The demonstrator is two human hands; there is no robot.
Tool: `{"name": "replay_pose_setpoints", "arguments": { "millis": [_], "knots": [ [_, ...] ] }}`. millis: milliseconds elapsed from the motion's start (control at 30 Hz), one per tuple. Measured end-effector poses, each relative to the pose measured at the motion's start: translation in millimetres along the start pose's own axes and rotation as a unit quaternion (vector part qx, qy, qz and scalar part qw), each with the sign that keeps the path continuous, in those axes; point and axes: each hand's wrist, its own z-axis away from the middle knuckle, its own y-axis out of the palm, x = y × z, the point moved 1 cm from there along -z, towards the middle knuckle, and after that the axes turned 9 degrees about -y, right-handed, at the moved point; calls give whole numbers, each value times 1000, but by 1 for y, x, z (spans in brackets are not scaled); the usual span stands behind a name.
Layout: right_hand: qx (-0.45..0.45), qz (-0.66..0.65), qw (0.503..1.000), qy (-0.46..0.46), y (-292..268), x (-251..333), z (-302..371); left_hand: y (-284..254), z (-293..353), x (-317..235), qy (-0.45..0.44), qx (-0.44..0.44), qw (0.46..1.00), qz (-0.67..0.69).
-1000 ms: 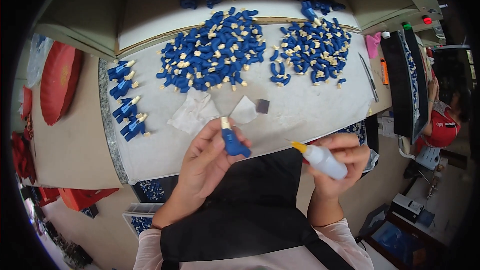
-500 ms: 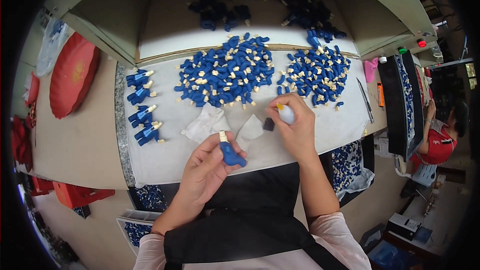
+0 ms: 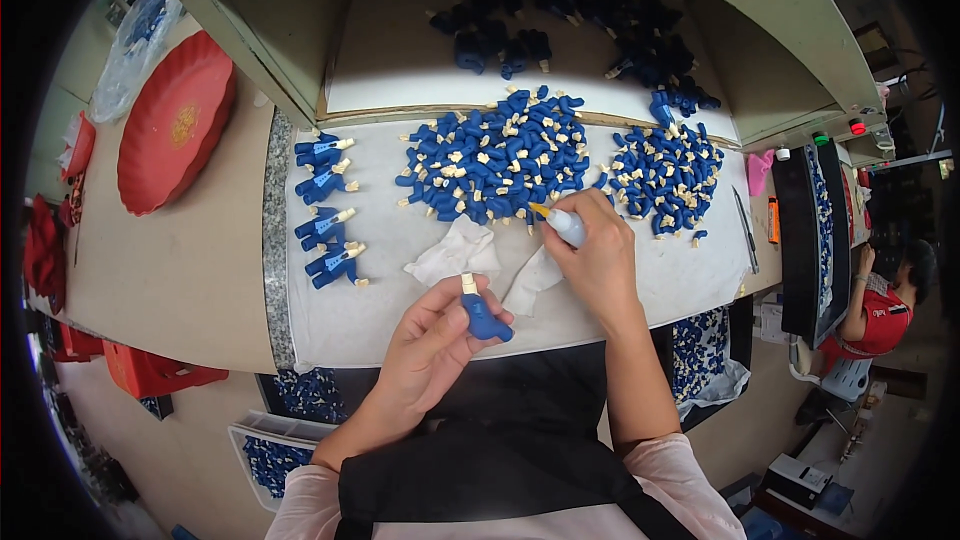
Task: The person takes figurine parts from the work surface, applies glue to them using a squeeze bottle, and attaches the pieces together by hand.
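My left hand (image 3: 418, 348) is closed around a blue moulded piece (image 3: 486, 322) with a cream peg pointing up from its top. It holds the piece over the near edge of the white table covering. To its right, my right hand (image 3: 608, 265) grips a small whitish squeeze bottle (image 3: 568, 229). The bottle's yellow tip points left, near the front of a large pile of blue-and-cream pieces (image 3: 490, 170). A crumpled white cloth (image 3: 452, 252) lies beyond my left hand, and a second white cloth (image 3: 536, 275) lies between my hands.
A smaller pile of blue pieces (image 3: 668, 180) lies at the right. Several joined blue pieces (image 3: 325, 185) form a column at left. A shelf (image 3: 400, 90) holds dark pieces behind. A red tray (image 3: 170, 140) stands far left, a pen (image 3: 744, 225) right. A co-worker (image 3: 880, 310) sits far right.
The whole view has shifted, so the table sits further right. My right hand has tilted the bottle's tip leftward. A dark block beside that hand is no longer in sight. My left hand keeps its piece.
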Motion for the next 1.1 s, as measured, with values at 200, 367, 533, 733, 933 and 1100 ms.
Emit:
{"name": "replay_pose_setpoints", "arguments": {
  "millis": [200,367,533,733,933,1100],
  "knots": [
    [-48,-165,984,52,-15,-6,22,3,-5,-1,3,8,1000,-2],
    [-39,-370,919,128,-31,8,45,13,-15,5,-22,29,999,-4],
    [16,-506,844,175,-40,9,66,22,-20,12,-49,42,998,-7],
    [-28,-544,829,130,-38,10,73,23,-18,18,-45,53,998,-11],
    [-78,-588,801,83,-32,16,77,27,-17,19,-64,40,997,-21],
    [-94,-515,850,59,-25,19,76,25,-17,21,-79,33,996,-39]
  ]
}}
